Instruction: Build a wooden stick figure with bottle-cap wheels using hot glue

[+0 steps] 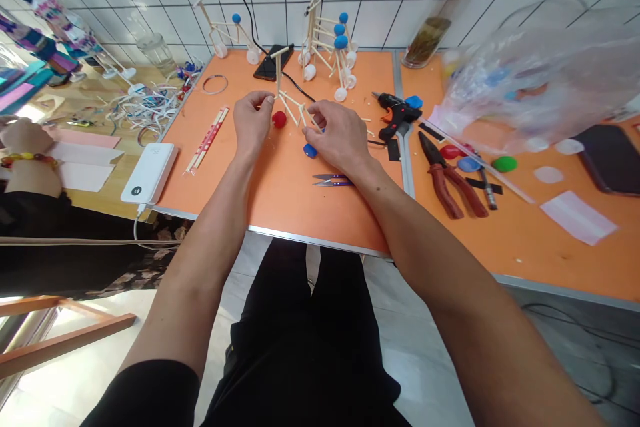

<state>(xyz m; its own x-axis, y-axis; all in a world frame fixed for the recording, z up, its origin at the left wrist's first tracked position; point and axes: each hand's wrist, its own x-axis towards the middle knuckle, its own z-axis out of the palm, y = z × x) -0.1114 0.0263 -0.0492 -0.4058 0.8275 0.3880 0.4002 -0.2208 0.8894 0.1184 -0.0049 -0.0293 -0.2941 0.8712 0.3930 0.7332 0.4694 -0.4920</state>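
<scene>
A small frame of glued wooden sticks (290, 104) stands on the orange table between my hands, with an upright post and a short crossbar on top. My left hand (251, 125) is closed in a pinch at the foot of the post. From the other side, my right hand (340, 135) has its thumb and fingers closed around the frame's lower stick end. Close to the left fingertips lies a red ball (279, 119). Under the right fingers sits a blue piece (310, 151), partly covered. Thread snips (332, 181) lie below the right hand.
Finished stick figures with blue balls (341, 42) and white wheels stand at the back. To the right are a glue gun (397, 115), pliers (447, 180) and a plastic bag (545, 73). A power bank (149, 173) and a person's hand (26, 137) are at left.
</scene>
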